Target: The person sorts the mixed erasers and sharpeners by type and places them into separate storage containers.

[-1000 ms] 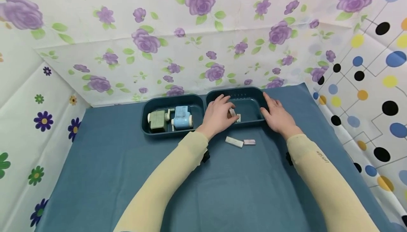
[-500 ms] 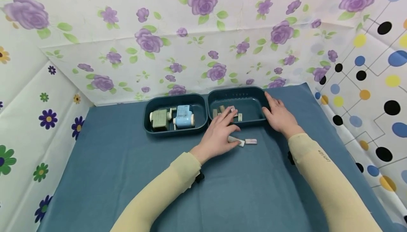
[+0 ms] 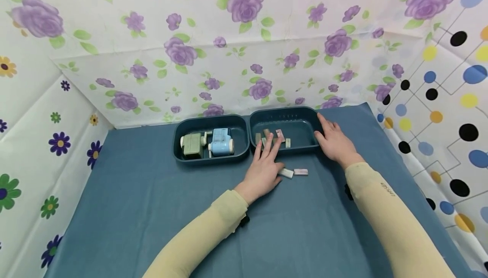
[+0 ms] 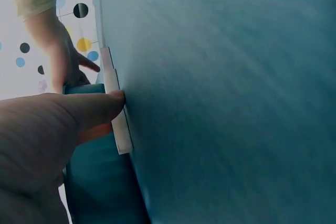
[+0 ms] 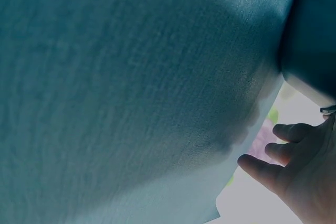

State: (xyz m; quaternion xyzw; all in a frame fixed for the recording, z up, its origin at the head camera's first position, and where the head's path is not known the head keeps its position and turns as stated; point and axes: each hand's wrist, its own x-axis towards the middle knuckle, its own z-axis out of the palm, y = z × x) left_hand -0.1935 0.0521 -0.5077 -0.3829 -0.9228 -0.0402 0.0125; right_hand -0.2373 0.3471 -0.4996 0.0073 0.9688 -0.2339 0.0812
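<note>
My left hand [image 3: 262, 173] lies with straight, spread fingers over the front rim of the right-hand dark tray [image 3: 295, 111]. Its thumb [image 4: 105, 107] overlaps a white eraser-like block [image 4: 122, 132] on the cloth in the left wrist view. End to end with that block lies a small pinkish block [image 3: 301, 172]. Inside the tray are several similar blocks, including a pink one [image 3: 280, 134] and a pale one [image 3: 287, 143], partly hidden by my fingers. My right hand [image 3: 337, 143] touches the tray's right end with fingers extended, thumb at the rim.
A second dark tray [image 3: 177, 156] adjoins on the left. It holds a green crank pencil sharpener [image 3: 193, 145] and a blue one [image 3: 221, 142]. Blue cloth [image 3: 152, 210] covers the table. A flowered sheet [image 3: 213, 66] hangs right behind the trays.
My left hand has come out from inside the right tray to its front edge, its fingers straightening and uncovering blocks in the tray. The right hand stays at the tray's end.
</note>
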